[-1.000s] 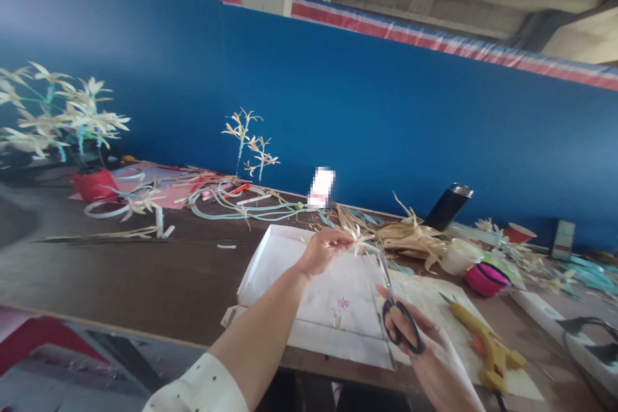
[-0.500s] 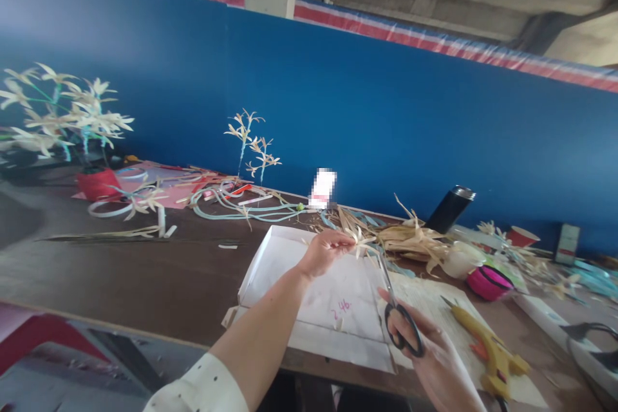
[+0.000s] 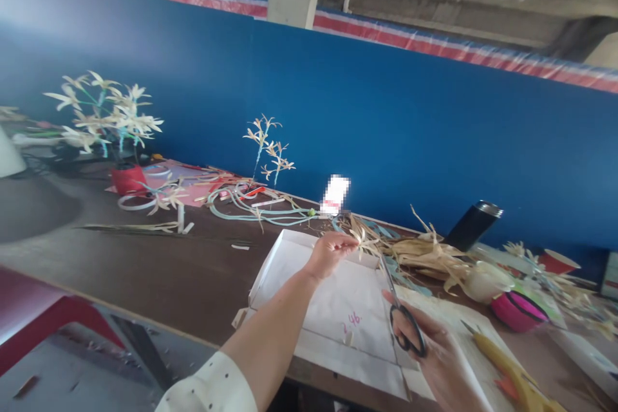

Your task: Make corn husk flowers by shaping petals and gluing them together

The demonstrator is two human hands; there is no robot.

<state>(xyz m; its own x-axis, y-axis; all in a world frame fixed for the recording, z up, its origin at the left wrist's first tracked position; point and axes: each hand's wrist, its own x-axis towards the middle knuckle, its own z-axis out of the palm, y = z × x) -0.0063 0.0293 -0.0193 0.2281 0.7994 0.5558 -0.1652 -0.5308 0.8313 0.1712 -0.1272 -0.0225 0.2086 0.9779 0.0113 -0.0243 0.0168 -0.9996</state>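
The left arm reaches in from seven o'clock over the white box, wrist bent so that the left hand sits above its twelve o'clock edge; the right hand comes in from five o'clock, palm turned inward. The shallow box lies open, bearing pink handwriting and a small pale scrap near its six o'clock side. At ten o'clock on the desk, a red pot holds pale flowers on blue-green stems; at three o'clock stand a pink pouch and a red cup, contents unclear. The left grip is pinched on the pale flower, whose petals spread just past the fingertips at three o'clock. The right grip is curled round the black handles of the scissors, which point toward eleven o'clock, tips near the petals; whether they touch, I cannot tell.
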